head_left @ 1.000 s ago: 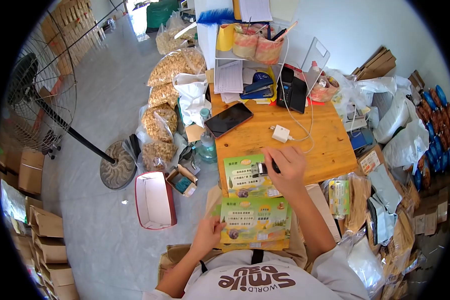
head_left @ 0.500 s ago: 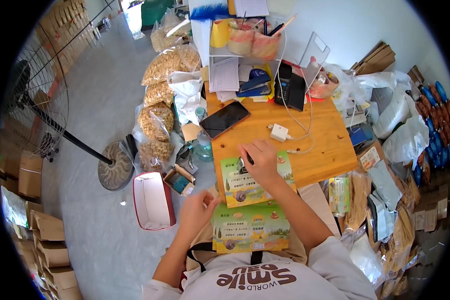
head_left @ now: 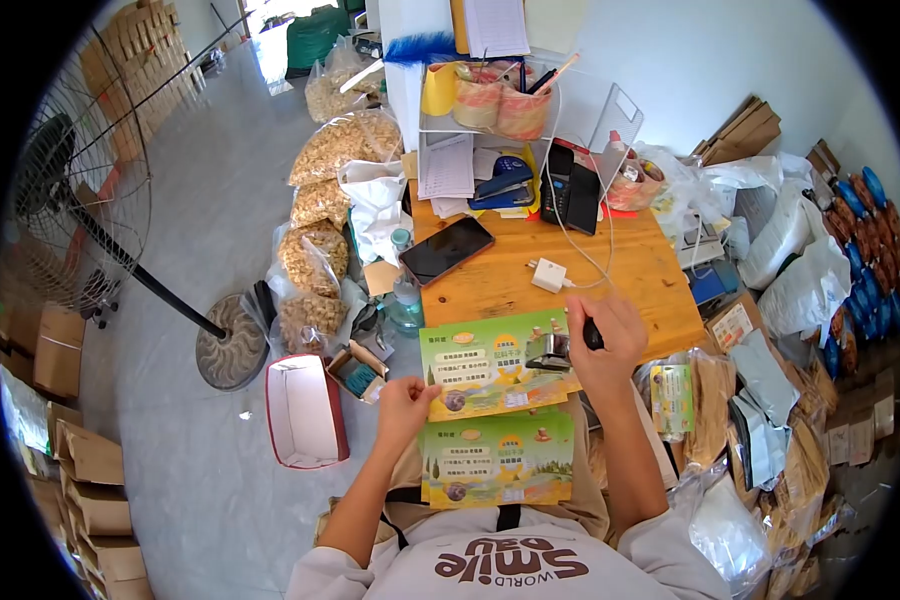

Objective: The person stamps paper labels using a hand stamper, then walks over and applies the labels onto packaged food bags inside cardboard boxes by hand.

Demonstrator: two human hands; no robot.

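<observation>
A green and yellow printed sheet (head_left: 470,365) lies across the table's near edge. My left hand (head_left: 402,412) is at its lower left corner, fingers pinched together on the edge. My right hand (head_left: 610,345) grips the black handle of what looks like a hand stamp, whose metal frame (head_left: 548,352) is tilted over the right part of the sheet. Whether the frame touches the paper I cannot tell. Closer to my body, a stack of matching printed sheets (head_left: 500,460) rests on my lap.
On the wooden table (head_left: 650,300) are a phone (head_left: 448,250), a white charger (head_left: 549,275) and a card terminal (head_left: 571,190). An open red-edged box (head_left: 308,410) and a small box (head_left: 357,372) stand to the left. Bags (head_left: 315,250) line the floor; a fan stands farther left.
My right hand has moved right with the stamp, which has gone from upright to tilted. My left hand has come to the upper sheet's corner. That sheet has shifted left and slightly straightened.
</observation>
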